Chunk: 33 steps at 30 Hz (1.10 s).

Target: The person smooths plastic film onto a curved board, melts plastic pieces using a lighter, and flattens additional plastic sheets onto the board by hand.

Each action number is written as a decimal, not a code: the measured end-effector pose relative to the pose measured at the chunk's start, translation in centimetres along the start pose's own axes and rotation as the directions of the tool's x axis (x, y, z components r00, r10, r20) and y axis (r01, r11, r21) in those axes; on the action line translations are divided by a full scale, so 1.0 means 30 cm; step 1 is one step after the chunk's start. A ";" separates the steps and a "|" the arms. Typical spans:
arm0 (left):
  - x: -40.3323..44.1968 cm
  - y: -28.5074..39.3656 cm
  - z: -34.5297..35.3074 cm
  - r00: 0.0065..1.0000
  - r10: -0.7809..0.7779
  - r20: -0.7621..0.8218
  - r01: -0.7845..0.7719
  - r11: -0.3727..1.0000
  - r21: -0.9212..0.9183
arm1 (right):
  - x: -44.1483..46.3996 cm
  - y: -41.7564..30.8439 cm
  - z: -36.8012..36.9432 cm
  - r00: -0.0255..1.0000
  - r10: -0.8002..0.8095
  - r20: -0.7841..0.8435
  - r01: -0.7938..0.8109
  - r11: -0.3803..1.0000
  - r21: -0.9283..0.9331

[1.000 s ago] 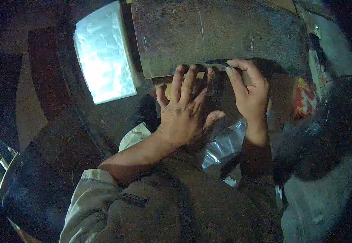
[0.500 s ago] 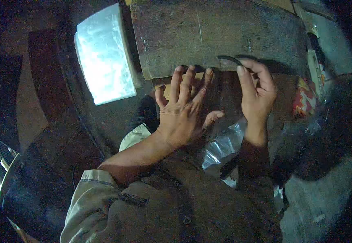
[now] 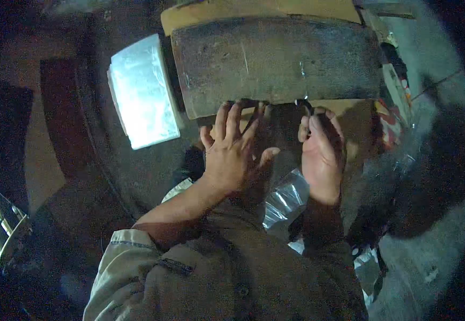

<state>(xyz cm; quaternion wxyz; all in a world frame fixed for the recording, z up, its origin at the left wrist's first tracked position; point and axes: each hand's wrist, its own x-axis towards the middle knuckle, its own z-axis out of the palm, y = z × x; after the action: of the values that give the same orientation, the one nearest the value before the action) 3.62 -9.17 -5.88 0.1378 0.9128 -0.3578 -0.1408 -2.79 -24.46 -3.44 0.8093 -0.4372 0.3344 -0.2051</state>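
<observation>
1. Nearest is the person's buttoned shirt [image 3: 232, 273], pale at the left cuff.
2. Clear plastic [image 3: 286, 200] lies crinkled between the forearms; I can read nothing on it.
3. The left hand [image 3: 227, 160] is flat with fingers spread apart, its fingertips at the board's near edge.
4. The right hand [image 3: 323, 155] has thumb and fingers pinched together on a small dark strip [image 3: 308, 107], which sits just at that edge.
5. To the right, a red-and-white printed packet [image 3: 390, 123] shows markings too blurred to read.
6. To the left, a stack of shiny plastic sheets [image 3: 146, 93] reflects the light.
7. The worn brown board [image 3: 275, 59] spans ahead, a yellowish panel [image 3: 264, 10] behind it.
</observation>
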 end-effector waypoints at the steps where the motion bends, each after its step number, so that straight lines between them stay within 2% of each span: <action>1: 0.005 0.001 -0.009 1.000 -0.009 0.007 0.009 1.000 -0.015 | -0.008 0.002 0.009 1.000 -0.006 -0.009 0.006 1.000 0.007; 4: 0.007 -0.007 -0.019 1.000 0.000 0.002 0.000 0.999 -0.052 | -0.041 -0.030 0.036 0.999 0.045 0.010 -0.045 0.998 0.051; 9: -0.041 -0.026 -0.034 0.998 0.068 -0.014 -0.069 0.996 -0.065 | -0.068 -0.047 0.020 0.995 0.023 0.092 -0.031 0.996 0.084; 11: -0.081 -0.047 -0.022 0.977 0.207 -0.054 -0.213 0.968 -0.136 | -0.071 -0.047 0.035 0.991 -0.130 -0.016 0.123 0.969 -0.215; 12: -0.102 -0.055 -0.014 0.977 0.206 -0.056 -0.212 0.968 -0.136 | -0.070 -0.044 0.034 0.991 -0.130 -0.014 0.124 0.969 -0.215; 14: -0.144 -0.062 -0.004 0.972 0.234 0.009 -0.226 0.949 -0.222 | -0.061 -0.020 0.010 0.965 -0.262 0.015 0.238 0.851 -0.468; 20: -0.197 -0.094 -0.007 0.970 0.231 0.077 -0.206 0.947 -0.248 | -0.027 0.062 -0.035 0.961 -0.272 0.047 0.248 0.777 -0.578; 21: -0.193 -0.098 -0.011 0.982 0.151 0.118 -0.092 0.913 -0.398 | -0.022 0.067 -0.037 0.955 -0.291 0.056 0.265 0.752 -0.603; 22: -0.186 -0.102 -0.011 0.982 0.077 0.170 0.025 0.847 -0.531 | -0.021 0.071 -0.037 0.948 -0.312 0.067 0.283 0.726 -0.626; 23: -0.168 -0.085 -0.003 0.995 -0.075 0.058 0.093 0.642 -0.761 | -0.025 0.065 -0.030 0.948 -0.310 0.067 0.281 0.725 -0.628; 24: -0.147 -0.093 -0.003 0.995 -0.076 0.057 0.093 0.640 -0.763 | -0.031 0.051 -0.016 0.957 -0.288 0.037 0.256 0.777 -0.576; 25: -0.119 -0.103 -0.005 0.946 -0.217 0.239 0.303 0.336 -0.892 | -0.036 0.042 -0.008 0.964 -0.265 0.007 0.230 0.823 -0.520; 26: -0.091 -0.109 -0.010 0.851 -0.280 0.445 0.457 -0.023 -0.889 | -0.043 0.039 -0.008 0.964 -0.266 0.008 0.231 0.821 -0.523; 27: -0.067 -0.109 -0.022 0.850 -0.391 0.353 0.393 0.026 -0.919 | -0.051 0.035 -0.006 0.961 -0.274 -0.022 0.220 0.815 -0.537; 28: -0.031 -0.128 0.003 0.810 -0.404 0.426 0.401 -0.148 -0.904 | -0.059 0.031 -0.006 0.958 -0.283 -0.052 0.210 0.809 -0.549; 33: 0.038 -0.171 -0.048 0.690 -0.481 0.541 0.547 -0.143 -0.825 | -0.117 0.034 -0.041 0.956 -0.289 -0.051 0.218 0.815 -0.537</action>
<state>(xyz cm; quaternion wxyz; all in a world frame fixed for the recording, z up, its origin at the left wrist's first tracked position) 8.07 -6.12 -6.54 0.6154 0.6449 0.2117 -0.4006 -6.07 -22.43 -3.50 0.6005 -0.6678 0.3685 -0.2402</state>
